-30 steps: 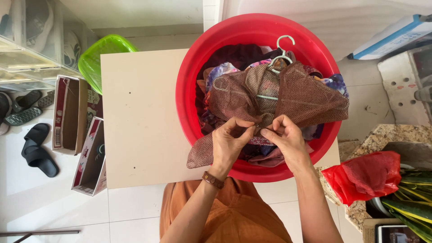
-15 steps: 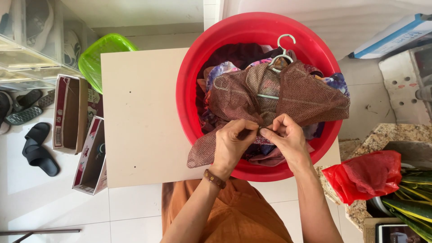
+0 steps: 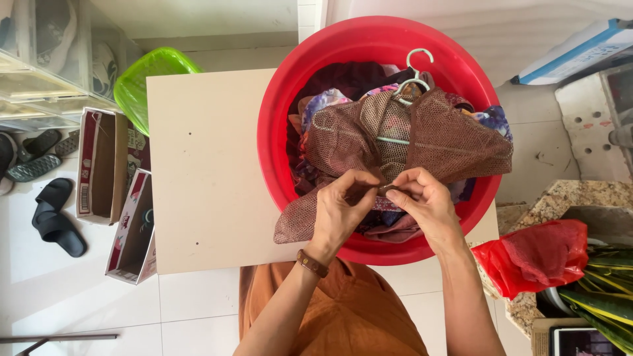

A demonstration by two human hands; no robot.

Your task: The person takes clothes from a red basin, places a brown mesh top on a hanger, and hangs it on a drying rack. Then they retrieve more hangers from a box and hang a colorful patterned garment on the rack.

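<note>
Left hand (image 3: 339, 211) and right hand (image 3: 425, 201) fingers both pinch brown mesh garment (image 3: 435, 142) on hanger (image 3: 412, 82), over red basin (image 3: 277, 132) on tabletop (image 3: 204, 171).

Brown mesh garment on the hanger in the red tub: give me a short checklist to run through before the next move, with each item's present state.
1. Both hands on the garment: ok. The left hand and right hand pinch the brown mesh garment at its front edges, fingertips meeting.
2. Garment on its hanger: ok. The pale green hanger shows at the neck, hook pointing away from the person.
3. Fastening between the fingertips closed: cannot tell, the fingers hide it.
4. Red tub steady on the beige board: ok, though its near rim overhangs the board's edge.
5. Garment free of the other clothes: cannot tell; it lies on top of them.
</note>
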